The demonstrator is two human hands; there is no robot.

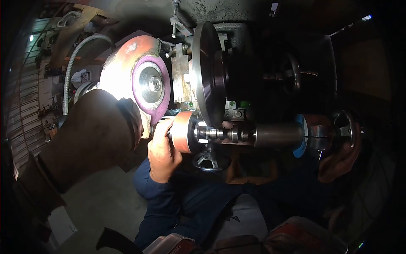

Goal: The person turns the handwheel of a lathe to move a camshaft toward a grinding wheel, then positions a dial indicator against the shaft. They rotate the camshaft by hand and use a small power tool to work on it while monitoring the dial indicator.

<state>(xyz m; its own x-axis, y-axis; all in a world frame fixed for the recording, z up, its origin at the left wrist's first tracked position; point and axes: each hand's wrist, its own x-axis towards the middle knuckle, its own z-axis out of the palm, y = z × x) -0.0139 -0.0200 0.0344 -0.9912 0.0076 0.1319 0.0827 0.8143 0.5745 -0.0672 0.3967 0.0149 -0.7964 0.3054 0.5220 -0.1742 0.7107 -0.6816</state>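
Observation:
My left hand (163,152) wraps around the left end of an orange drum (182,132), thumb up along its side; some of its fingers are hidden. From the drum a camshaft (218,133) with shiny lobes runs level to the right, just below a large steel disc (207,72). To its right lies a grey cylinder (277,135), then a blue-rimmed orange collar (313,131). In shadow at the far right, my right hand (340,161) is closed on the rim of a small handwheel (347,129).
A brightly lit orange guard (127,59) surrounds a purple grinding wheel (163,91) at left. A large dark tube-like shape (84,131) fills the left foreground. Another handwheel (211,163) hangs below the camshaft. A flexible metal hose (67,76) curves behind. Clear plastic-lidded containers (169,243) are nearest me.

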